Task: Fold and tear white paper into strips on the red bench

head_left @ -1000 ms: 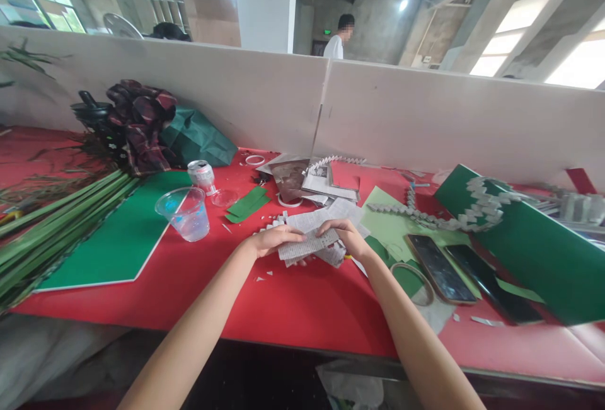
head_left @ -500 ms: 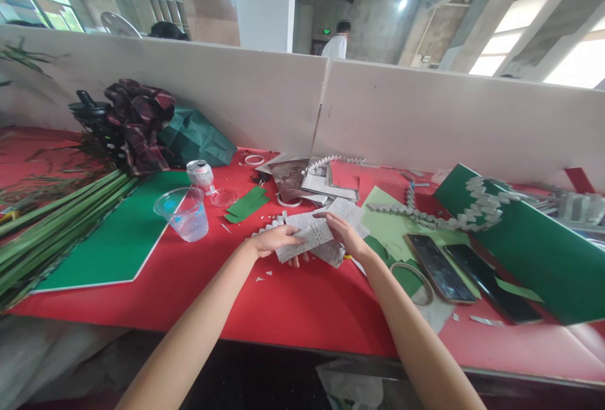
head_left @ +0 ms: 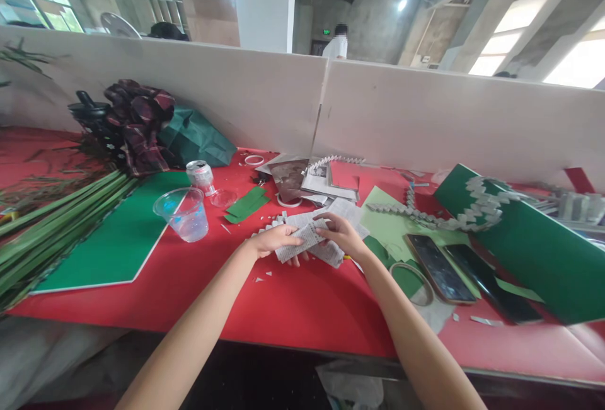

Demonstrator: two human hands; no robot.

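Note:
A printed paper piece [head_left: 302,240] is held between my two hands above the red table [head_left: 293,303]. My left hand [head_left: 276,240] grips its left side, thumb on top and fingertips showing underneath. At the upper right edge, my right hand [head_left: 344,233] pinches the same paper with bent fingers. More printed paper [head_left: 333,254] lies under and beside my right hand. Part of a folded paper chain [head_left: 271,224] shows just behind my left hand. Small white scraps [head_left: 259,279] lie in front of the hands.
A clear plastic cup [head_left: 186,221] and a can [head_left: 201,177] stand at left, near long green leaves [head_left: 61,227]. To the right are a phone [head_left: 439,268], a tape roll [head_left: 411,284], a folded paper chain [head_left: 477,211] and a green board [head_left: 534,246]. Behind stands a white partition [head_left: 425,120].
The fingers of my right hand have bent inward onto the paper, and its upper right part now curls up. My left hand stays nearly in place.

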